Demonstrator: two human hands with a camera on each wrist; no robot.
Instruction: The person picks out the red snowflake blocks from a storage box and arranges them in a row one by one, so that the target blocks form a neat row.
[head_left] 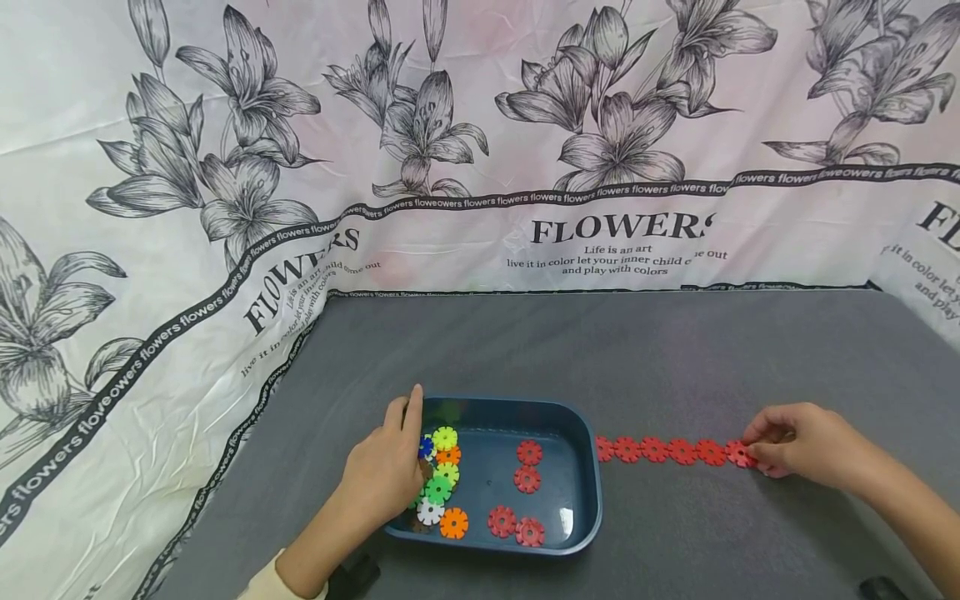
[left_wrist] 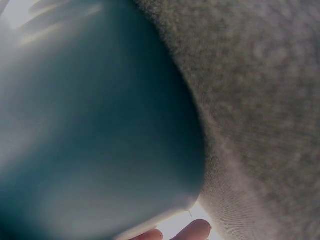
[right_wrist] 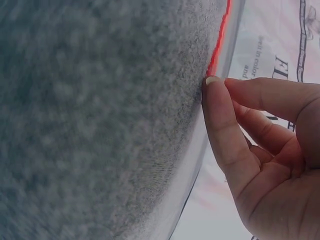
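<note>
Our right fingers pinch the red chain — a tug could split it; left fingers at tray, grip unclear.

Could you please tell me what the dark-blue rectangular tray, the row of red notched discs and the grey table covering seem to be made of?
Dark-blue rectangular tray: probably smooth, glossy plastic, given the bright reflection inside.
Row of red notched discs: likely plastic too, evenly coloured with clean-cut notches.
Grey table covering: apparently matt fabric, judging by its grainy, dull surface.
</note>
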